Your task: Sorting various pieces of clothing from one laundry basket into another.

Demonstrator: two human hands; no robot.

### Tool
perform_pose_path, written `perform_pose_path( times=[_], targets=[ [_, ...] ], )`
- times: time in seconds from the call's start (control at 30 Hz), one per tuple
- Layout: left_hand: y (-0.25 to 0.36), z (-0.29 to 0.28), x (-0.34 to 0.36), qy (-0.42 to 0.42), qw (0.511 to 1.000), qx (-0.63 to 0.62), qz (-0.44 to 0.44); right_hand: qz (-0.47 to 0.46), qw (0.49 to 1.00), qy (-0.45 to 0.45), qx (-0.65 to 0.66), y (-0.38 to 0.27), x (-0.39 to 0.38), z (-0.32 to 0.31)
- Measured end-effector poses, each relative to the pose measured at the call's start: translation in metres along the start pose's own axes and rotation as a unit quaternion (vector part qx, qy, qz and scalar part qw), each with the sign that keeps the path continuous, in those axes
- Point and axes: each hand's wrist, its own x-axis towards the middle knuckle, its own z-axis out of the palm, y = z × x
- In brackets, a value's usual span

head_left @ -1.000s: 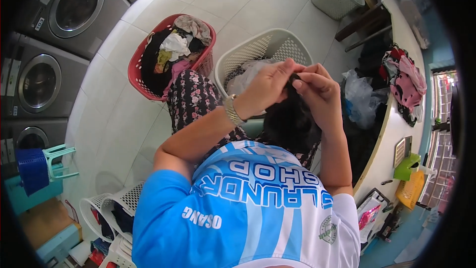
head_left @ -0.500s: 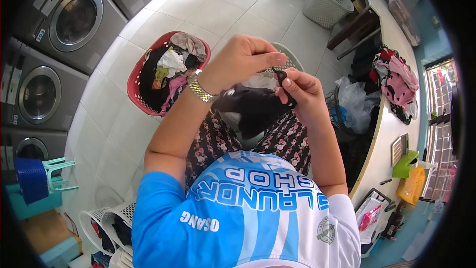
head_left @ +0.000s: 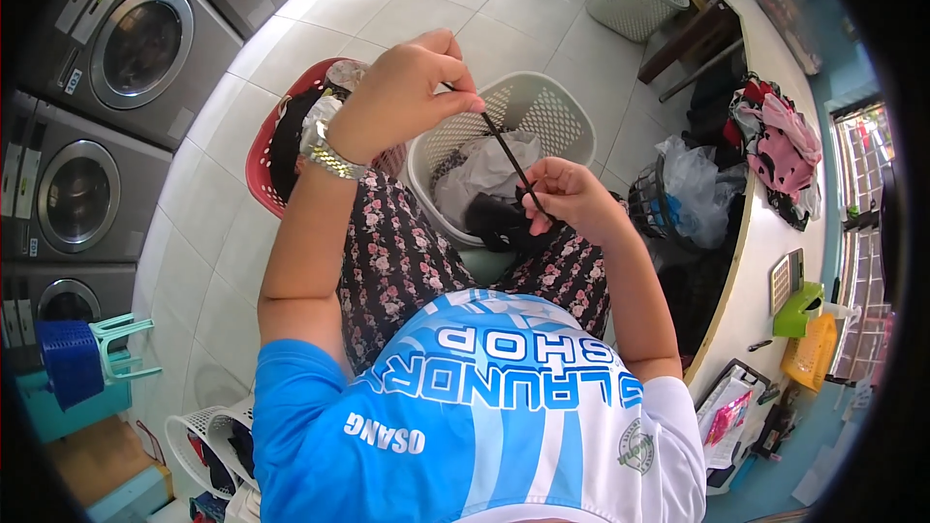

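A thin black cord (head_left: 503, 147) is stretched slantwise between my two hands. Its upper end is pinched between thumb and fingers of my left hand (head_left: 418, 87), which wears a metal watch (head_left: 330, 151). Lower down, my right hand (head_left: 579, 198) pinches the cord near my right knee. Black cloth (head_left: 499, 222) hangs or lies just beside the right fingers, at the near side of a white laundry basket (head_left: 572, 121); I cannot tell how it joins the cord. Pale crumpled cloth (head_left: 487, 172) lies in this basket, between my knees.
A red basket (head_left: 260, 160) of clothes sits left, partly behind my left arm. Washing machines (head_left: 143, 46) line the left wall. On the right, a long table (head_left: 741, 329) carries clothes (head_left: 783, 140), a calculator and holders. A dark bin with plastic bags (head_left: 699, 189) stands beneath.
My hands have drawn apart, the left going up and left, the right slightly down. The cord now runs taut between them, and the black cloth has dropped lower, uncovering the white basket.
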Motion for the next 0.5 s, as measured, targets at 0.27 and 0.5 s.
perform_pose_path(
  times=[0.27,0.5],
  targets=[
    [-0.021,0.065,-0.007,0.005,0.996,-0.051,-0.075,-0.466,0.867,0.037,-0.172,-0.018,0.000,0.002],
    [-0.029,0.070,-0.014,-0.016,0.991,-0.084,-0.099,-0.422,0.891,0.111,-0.130,-0.017,0.001,0.002]
  ],
)
